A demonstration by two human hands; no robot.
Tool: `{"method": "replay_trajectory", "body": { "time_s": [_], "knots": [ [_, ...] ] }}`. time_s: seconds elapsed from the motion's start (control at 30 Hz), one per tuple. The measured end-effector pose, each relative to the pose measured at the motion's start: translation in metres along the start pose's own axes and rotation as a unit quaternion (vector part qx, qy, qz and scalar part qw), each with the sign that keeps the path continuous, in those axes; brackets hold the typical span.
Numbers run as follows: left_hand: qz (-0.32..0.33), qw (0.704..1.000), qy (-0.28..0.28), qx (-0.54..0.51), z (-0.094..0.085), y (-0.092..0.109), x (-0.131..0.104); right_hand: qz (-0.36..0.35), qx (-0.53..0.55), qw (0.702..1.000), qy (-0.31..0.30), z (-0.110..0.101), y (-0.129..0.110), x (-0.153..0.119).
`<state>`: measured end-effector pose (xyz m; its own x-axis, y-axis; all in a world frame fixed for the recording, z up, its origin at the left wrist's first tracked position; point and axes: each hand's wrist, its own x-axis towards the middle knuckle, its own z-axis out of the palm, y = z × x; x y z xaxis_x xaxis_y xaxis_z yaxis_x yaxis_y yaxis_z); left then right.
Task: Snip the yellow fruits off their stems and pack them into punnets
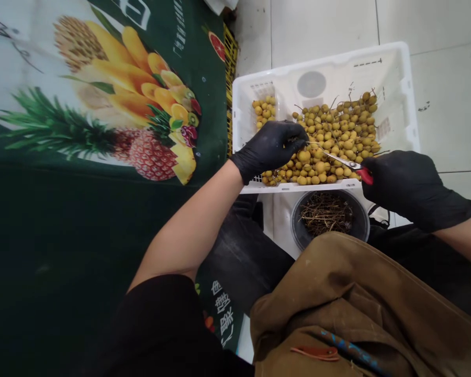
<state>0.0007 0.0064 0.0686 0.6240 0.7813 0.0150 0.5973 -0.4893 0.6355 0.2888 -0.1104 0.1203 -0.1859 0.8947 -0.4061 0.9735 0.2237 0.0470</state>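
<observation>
Apron (329,293) nearest; beyond it, right hand (410,188), fingers wrapped round scissors (343,160), long axis running leftward to thin stem (313,142) pinched in left hand's (275,147) fingers.

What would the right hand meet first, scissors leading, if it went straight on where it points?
Its scissors would likely meet the thin stem in the left hand, though depth is unclear: longans beneath might come first.

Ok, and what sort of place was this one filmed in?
Likely a fruit shop or its packing area: a green cover printed with fruit pictures, a white crate of small yellowish-brown fruit, and a dark bucket holding twigs.
</observation>
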Motion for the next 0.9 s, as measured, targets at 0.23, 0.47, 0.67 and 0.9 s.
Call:
{"method": "replay_trajectory", "body": {
  "time_s": [0.23, 0.47, 0.67, 0.9],
  "knots": [
    [0.008, 1.0, 0.023, 0.001, 0.001, -0.008, 0.001, 0.014, -0.009, 0.999, 0.032, 0.004, 0.002, 0.0],
    [0.039, 0.999, 0.0, -0.014, 0.01, -0.007, 0.002, 0.027, 0.012, 0.999, 0.037, 0.004, -0.005, 0.005],
    [0.043, 0.999, 0.002, -0.025, 0.016, -0.007, 0.004, 0.013, 0.014, 1.0, 0.018, 0.001, -0.007, 0.009],
    [0.015, 0.998, 0.031, -0.054, 0.016, -0.011, 0.008, 0.028, 0.069, 0.997, 0.014, -0.001, 0.003, 0.006]
  ]
}}
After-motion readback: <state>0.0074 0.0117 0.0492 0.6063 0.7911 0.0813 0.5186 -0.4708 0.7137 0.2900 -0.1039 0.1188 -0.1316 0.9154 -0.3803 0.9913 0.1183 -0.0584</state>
